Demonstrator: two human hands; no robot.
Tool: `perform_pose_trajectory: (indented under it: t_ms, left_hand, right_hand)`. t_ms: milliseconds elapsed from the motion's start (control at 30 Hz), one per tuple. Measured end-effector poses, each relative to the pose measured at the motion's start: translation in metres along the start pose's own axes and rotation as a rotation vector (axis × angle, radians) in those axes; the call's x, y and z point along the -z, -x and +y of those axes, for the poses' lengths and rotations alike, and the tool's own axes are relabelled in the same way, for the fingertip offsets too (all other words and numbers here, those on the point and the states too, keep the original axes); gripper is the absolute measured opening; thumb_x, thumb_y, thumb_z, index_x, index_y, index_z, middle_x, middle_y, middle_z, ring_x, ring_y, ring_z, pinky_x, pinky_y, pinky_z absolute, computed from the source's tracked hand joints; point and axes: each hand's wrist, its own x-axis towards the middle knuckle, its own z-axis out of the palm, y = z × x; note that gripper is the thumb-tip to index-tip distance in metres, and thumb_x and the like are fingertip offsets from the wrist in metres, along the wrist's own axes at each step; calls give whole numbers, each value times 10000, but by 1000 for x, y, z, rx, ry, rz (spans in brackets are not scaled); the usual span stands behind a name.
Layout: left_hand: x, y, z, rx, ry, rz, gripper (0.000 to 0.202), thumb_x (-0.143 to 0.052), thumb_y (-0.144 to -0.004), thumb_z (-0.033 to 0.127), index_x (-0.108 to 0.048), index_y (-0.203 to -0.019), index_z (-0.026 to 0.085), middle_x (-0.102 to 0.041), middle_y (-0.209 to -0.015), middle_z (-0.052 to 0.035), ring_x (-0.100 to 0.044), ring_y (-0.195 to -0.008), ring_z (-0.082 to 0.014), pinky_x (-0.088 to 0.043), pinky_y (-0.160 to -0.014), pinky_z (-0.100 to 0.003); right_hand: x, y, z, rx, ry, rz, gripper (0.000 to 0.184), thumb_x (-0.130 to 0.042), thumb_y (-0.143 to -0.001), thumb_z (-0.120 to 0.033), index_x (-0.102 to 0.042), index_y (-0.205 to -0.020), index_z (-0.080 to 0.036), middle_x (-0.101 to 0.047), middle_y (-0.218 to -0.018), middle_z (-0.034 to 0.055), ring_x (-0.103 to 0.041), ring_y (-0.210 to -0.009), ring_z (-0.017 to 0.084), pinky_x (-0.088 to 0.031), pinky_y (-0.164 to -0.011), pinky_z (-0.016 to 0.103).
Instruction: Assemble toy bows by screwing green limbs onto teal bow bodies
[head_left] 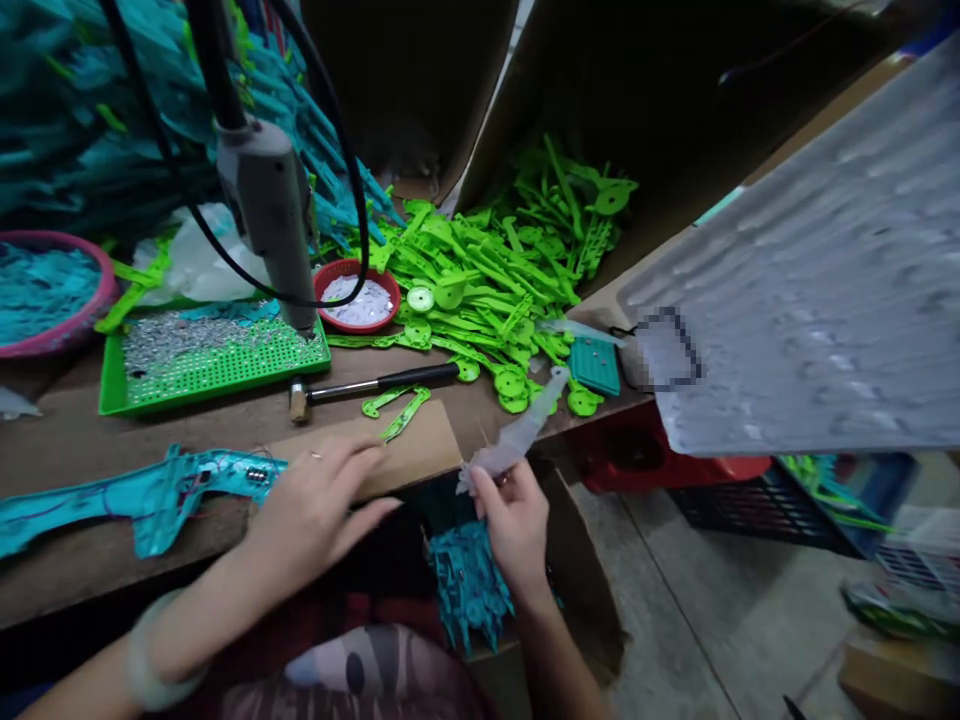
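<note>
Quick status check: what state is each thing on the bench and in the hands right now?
left hand: open, flat on cardboard sheet
right hand: pinching translucent plastic piece
teal part: lying flat by left hand
hammer: lying unused
green tray: holding small metal pieces
red bowl: partly filled

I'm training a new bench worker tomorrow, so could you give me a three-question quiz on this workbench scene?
1. True or false: the right hand pinches a clear plastic bag.
2. Which tool lies between the green tray and the cardboard sheet? A) pliers B) hammer C) scissors
3. Fill in: the left hand rests flat on the cardboard sheet, beside a ____-coloured plastic part.

Key: 1 true; 2 B; 3 teal.
</note>
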Motion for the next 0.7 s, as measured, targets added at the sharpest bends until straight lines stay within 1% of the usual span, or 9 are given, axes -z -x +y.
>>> perform_pose_trajectory:
  t_ms: [33, 100, 200, 267, 300, 367, 433, 567, 700]
  left_hand:
    - [7, 10, -13, -17, -85, -66, 420, -583, -925, 393, -529, -1285, 185, -622, -1239, -140, -587, -1125, -298, -481, -930, -451]
    - [16, 29, -35, -53, -186, -140, 483, -593, -911, 435, -527, -1311, 172, -619, -1261, -152, -581, -1137, -317, -460, -955, -480]
    - [15, 47, -50, -83, -220, -123, 471, -585, -921, 426, -541, -1291, 138, -647, -1218, -158, -611, -1072, -299, -467, -931, -450]
    - [9, 51, -51, -87, -212, -90, 457, -587, -926, 412, -543, -1286, 133, -664, -1187, -152, -622, -1039, -285, -472, -913, -430]
    - [7, 51, -51, -87, -203, -83, 467, -592, -923, 416, -542, -1285, 126, -667, -1180, -153, -622, -1038, -287, -473, -910, -428]
    - [4, 51, -52, -88, -175, -79, 491, -604, -912, 436, -548, -1273, 107, -670, -1169, -159, -619, -1041, -292, -471, -910, -431]
    - [3, 50, -54, -92, -147, -77, 511, -605, -906, 463, -556, -1260, 97, -672, -1168, -160, -617, -1045, -294, -466, -915, -434]
    - [1, 50, -58, -101, -143, -61, 520, -606, -903, 466, -575, -1229, 61, -673, -1172, -172, -618, -1044, -304, -453, -912, -443]
    - [-1, 50, -58, -97, -133, -43, 483, -611, -904, 435, -600, -1183, 40, -678, -1151, -184, -624, -1034, -307, -447, -914, -444]
  right_hand:
    - [-2, -8, -1, -56, -24, 12, 216, -700, -780, -357, -569, -821, -191, -583, -662, -22, -552, -555, 123, -459, -478, 224]
    - [-12, -15, -4, -131, -96, -35, 264, -740, -723, -355, -540, -779, -191, -560, -607, -47, -510, -469, 95, -392, -384, 190]
    - [-40, -7, -13, -284, -314, -239, 256, -709, -754, -370, -556, -842, -184, -637, -646, -19, -586, -476, 107, -454, -385, 190]
    - [-63, 3, -18, -396, -441, -377, 263, -717, -753, -354, -555, -868, -182, -655, -647, -17, -623, -476, 115, -488, -391, 189]
    - [-73, 8, -19, -431, -466, -413, 277, -728, -745, -343, -553, -888, -182, -657, -648, -23, -629, -464, 113, -493, -385, 182]
    - [-90, 12, -19, -460, -481, -417, 316, -749, -731, -322, -542, -926, -185, -657, -656, -41, -633, -440, 104, -490, -371, 162]
    - [-98, 12, -16, -478, -482, -397, 333, -762, -728, -313, -534, -934, -183, -668, -678, -43, -643, -438, 102, -483, -358, 145]
    - [-99, 10, -13, -487, -477, -361, 322, -767, -743, -314, -538, -919, -171, -691, -695, -25, -640, -426, 100, -472, -334, 135]
    - [-96, 9, -16, -506, -492, -363, 309, -758, -758, -325, -547, -915, -162, -645, -553, -49, -588, -366, 92, -448, -313, 131]
